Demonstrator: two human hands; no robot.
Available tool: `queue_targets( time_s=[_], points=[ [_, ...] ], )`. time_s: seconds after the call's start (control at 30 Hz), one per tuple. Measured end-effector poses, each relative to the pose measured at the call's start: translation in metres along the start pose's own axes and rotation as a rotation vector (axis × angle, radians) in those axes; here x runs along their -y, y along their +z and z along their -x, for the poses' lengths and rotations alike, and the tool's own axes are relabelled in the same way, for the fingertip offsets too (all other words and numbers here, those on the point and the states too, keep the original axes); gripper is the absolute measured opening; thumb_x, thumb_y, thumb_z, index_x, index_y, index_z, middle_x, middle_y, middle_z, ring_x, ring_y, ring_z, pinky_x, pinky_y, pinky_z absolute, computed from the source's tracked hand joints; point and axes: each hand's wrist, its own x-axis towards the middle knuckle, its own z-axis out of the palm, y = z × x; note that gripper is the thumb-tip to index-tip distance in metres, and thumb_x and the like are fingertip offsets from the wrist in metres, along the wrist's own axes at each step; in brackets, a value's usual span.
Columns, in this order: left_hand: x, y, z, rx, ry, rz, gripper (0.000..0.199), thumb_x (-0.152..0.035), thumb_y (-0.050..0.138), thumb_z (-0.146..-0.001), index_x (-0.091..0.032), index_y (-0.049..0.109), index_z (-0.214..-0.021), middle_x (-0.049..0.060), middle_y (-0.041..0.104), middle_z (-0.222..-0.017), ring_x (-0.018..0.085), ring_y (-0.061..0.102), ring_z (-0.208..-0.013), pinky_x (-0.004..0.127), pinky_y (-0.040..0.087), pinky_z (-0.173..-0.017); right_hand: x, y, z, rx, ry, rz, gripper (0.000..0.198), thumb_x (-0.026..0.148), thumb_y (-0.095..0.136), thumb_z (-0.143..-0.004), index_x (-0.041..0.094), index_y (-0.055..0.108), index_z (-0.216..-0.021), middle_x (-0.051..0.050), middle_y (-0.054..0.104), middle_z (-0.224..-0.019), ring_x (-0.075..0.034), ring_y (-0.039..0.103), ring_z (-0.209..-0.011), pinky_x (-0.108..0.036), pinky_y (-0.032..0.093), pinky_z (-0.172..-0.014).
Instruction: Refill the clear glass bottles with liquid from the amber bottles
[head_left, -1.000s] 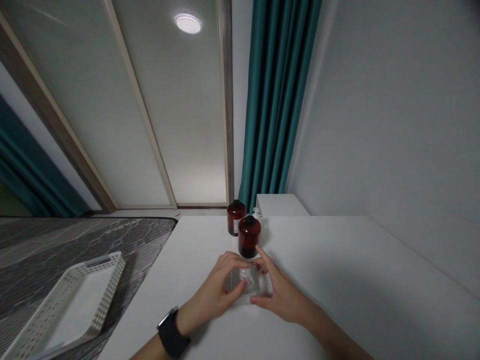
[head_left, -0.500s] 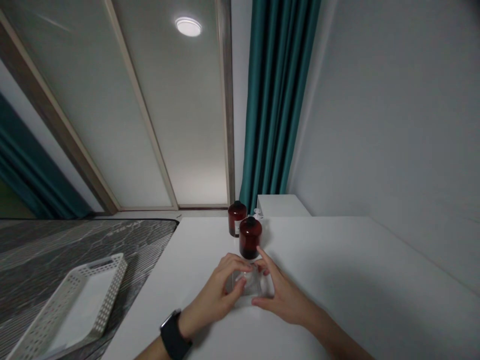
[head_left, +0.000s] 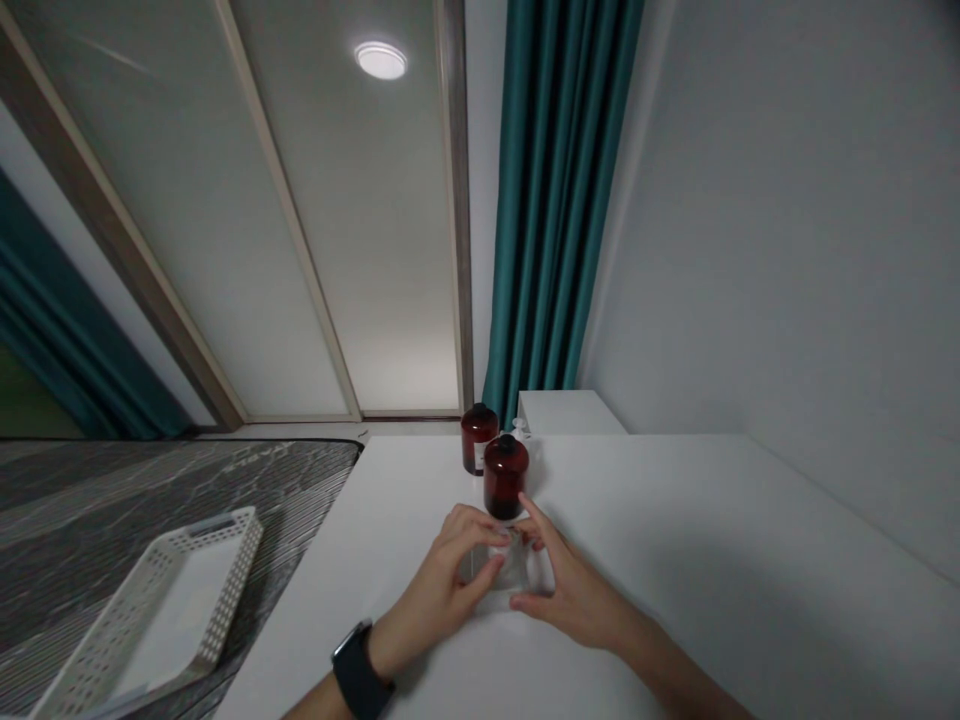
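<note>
A small clear container point(head_left: 512, 573), see-through and squarish, stands on the white table between my hands. My left hand point(head_left: 459, 570), with a dark watch point(head_left: 360, 668) on its wrist, pinches the upper part of the container between thumb and fingers. Around its right side curves my right hand point(head_left: 559, 580), thumb in front, fingers behind, index finger pointing up. Just beyond stands a brown-red bottle point(head_left: 505, 480) with a black top, close to my right index fingertip. Behind it is a second such bottle point(head_left: 478, 435) with a white label. Fingers partly hide the container's top.
A white pump top point(head_left: 519, 428) shows behind the bottles. The white table point(head_left: 675, 540) spreads around my hands, with a white box-like piece point(head_left: 570, 410) past its far edge. At lower left, a white perforated basket point(head_left: 161, 600) lies on a grey patterned surface point(head_left: 300, 480).
The view has shifted slightly, so everything sits a little further right. My left fingertips have moved slightly at the container's top; the right hand keeps nearly the same pose.
</note>
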Motion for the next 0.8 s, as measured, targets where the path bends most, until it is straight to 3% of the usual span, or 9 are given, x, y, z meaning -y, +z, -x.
queue_targets(
  time_s=[0.17, 0.43, 0.67, 0.8],
  points=[
    [0.0000, -0.0011, -0.0008, 0.020, -0.007, 0.013, 0.014, -0.013, 0.054, -0.094, -0.023, 0.058, -0.104, 0.008, 0.063, -0.110, 0.023, 0.058, -0.107, 0.041, 0.045, -0.095, -0.0042, 0.0007, -0.0002, -0.009, -0.020, -0.014, 0.112, 0.015, 0.077, -0.074, 0.030, 0.006, -0.159, -0.010, 0.052, -0.141, -0.027, 0.050, -0.128, -0.050, 0.035, -0.113],
    [0.0018, 0.0040, -0.0028, -0.009, -0.053, 0.095, 0.005, -0.023, 0.057, -0.097, -0.021, 0.055, -0.093, 0.007, 0.062, -0.106, 0.022, 0.058, -0.103, 0.040, 0.045, -0.093, -0.0013, 0.0013, -0.0003, -0.007, -0.020, -0.003, 0.107, 0.015, 0.075, -0.076, 0.027, 0.008, -0.159, -0.011, 0.053, -0.138, -0.027, 0.051, -0.126, -0.052, 0.034, -0.112],
    [-0.0005, -0.0006, -0.0036, -0.001, -0.026, 0.082, 0.005, -0.026, 0.057, -0.098, -0.022, 0.059, -0.096, 0.009, 0.056, -0.115, 0.023, 0.053, -0.113, 0.041, 0.044, -0.099, -0.0030, 0.0015, -0.0007, -0.014, -0.013, 0.009, 0.109, 0.018, 0.076, -0.075, 0.027, 0.008, -0.159, -0.011, 0.053, -0.139, -0.027, 0.051, -0.127, -0.052, 0.035, -0.113],
    [0.0016, -0.0029, -0.0032, 0.010, -0.048, 0.083, 0.006, -0.026, 0.057, -0.098, -0.021, 0.061, -0.098, 0.007, 0.055, -0.110, 0.022, 0.055, -0.107, 0.037, 0.046, -0.094, -0.0047, 0.0020, -0.0001, -0.016, -0.014, 0.014, 0.108, 0.017, 0.076, -0.075, 0.029, 0.009, -0.159, -0.011, 0.052, -0.140, -0.026, 0.050, -0.128, -0.051, 0.033, -0.115]
  ],
)
